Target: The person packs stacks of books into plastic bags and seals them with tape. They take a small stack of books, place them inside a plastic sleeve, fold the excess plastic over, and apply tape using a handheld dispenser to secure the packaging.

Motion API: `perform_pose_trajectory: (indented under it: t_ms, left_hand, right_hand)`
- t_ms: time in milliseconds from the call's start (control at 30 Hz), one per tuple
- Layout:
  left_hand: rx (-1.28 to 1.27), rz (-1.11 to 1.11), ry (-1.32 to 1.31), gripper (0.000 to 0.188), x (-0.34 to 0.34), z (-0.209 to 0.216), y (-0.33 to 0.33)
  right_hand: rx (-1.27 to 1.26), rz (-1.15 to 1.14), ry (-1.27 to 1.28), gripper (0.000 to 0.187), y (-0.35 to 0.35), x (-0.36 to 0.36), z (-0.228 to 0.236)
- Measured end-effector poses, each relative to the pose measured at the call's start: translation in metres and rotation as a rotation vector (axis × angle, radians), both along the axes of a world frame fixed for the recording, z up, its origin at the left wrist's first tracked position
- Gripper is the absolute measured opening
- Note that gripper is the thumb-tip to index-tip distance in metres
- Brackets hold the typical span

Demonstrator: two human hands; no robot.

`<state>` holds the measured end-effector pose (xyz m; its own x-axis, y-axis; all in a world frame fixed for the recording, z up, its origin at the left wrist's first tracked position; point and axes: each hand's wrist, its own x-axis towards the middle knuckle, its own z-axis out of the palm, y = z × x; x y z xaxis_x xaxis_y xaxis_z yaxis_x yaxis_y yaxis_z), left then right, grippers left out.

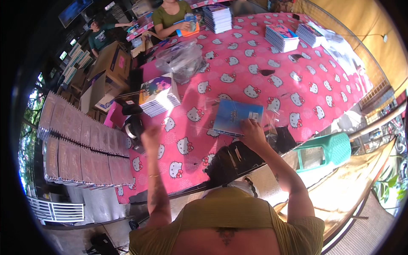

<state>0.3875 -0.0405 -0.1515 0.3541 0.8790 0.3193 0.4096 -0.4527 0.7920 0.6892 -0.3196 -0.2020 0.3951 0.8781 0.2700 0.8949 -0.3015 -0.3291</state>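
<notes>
In front of me on the pink tablecloth [195, 146] lies a blue book [231, 114] with clear plastic film [268, 121] spreading past its sides. My right hand [251, 128] grips the book at its near right edge, fingers bent over the cover. My left hand [151, 138] is off to the left, smeared by motion, so its fingers cannot be made out. Right beside it stands a black tape dispenser [134, 131] with a pale roll. Just beyond is a stack of books [159, 94] with a colourful cover on top.
Wrapped spiral-bound books [80, 159] stand in rows at the left. Behind them are cardboard boxes [111, 70]. Crumpled clear plastic bags [180, 59] lie farther back, near a co-worker [172, 19] handling a book. More book stacks [281, 38] stand at the far side. A green stool [325, 151] is at the right.
</notes>
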Motion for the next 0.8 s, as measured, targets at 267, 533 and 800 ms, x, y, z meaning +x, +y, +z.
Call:
perform_pose_trajectory:
  t_ms: [267,533,800]
  left_hand:
    - [-0.214,-0.537,0.466,0.034,0.251,-0.036,-0.118]
    - [0.170,-0.508,0.735,0.037,0.228,-0.031,-0.129]
    - [0.698,-0.765,0.279,0.036,0.184,-0.065,-0.181]
  right_hand:
    - [0.057,0.018,0.039,0.067,0.000,0.002,-0.011]
    - [0.065,-0.135,-0.042,0.058,-0.005,0.007,0.007]
    - [-0.424,-0.038,0.401,0.065,0.054,0.125,0.011]
